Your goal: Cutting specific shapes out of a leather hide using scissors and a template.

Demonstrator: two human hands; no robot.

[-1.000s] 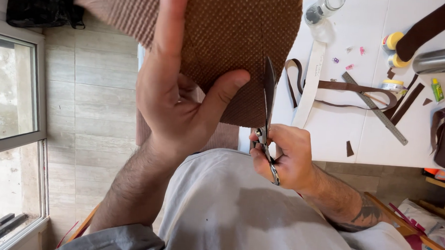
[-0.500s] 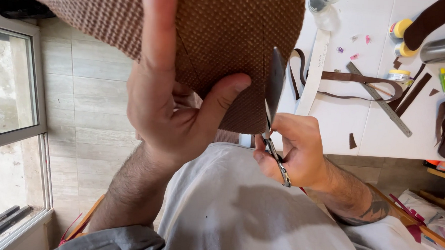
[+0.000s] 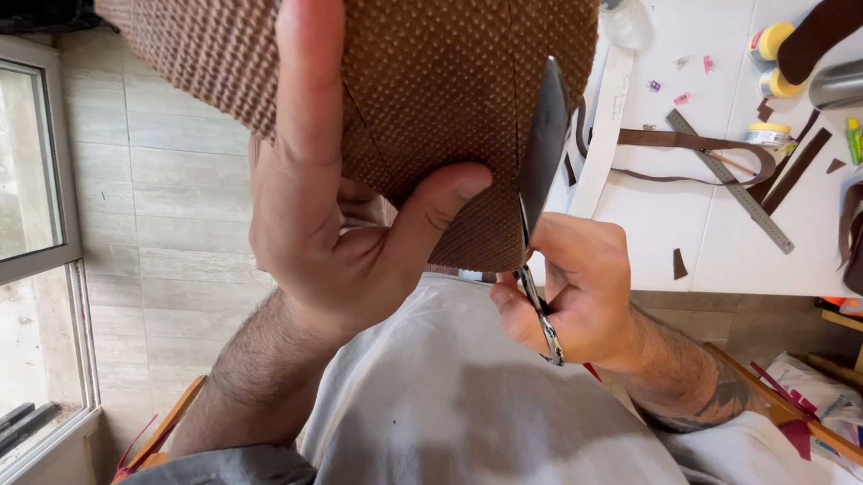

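Two hands at work on one textured sheet, seen from the head camera:

- Left hand (image 3: 331,219): grips the brown woven-textured sheet (image 3: 429,68), thumb pressed on its near face, forefinger stretched toward 12 o'clock across it.
- Brown woven-textured sheet: held up in the air, filling the upper middle of the view, its lower edge at the thumb.
- Right hand (image 3: 575,292): at 3 o'clock of the left hand, closed round the handles of the scissors (image 3: 538,194).
- Scissors: blades point to 12 o'clock along the sheet's right edge.
- White table (image 3: 664,243): at 2 o'clock, carrying a metal ruler (image 3: 730,180), brown leather strap (image 3: 688,142) and white strip (image 3: 606,124).
- Grey shirt (image 3: 463,418): at 6 o'clock.
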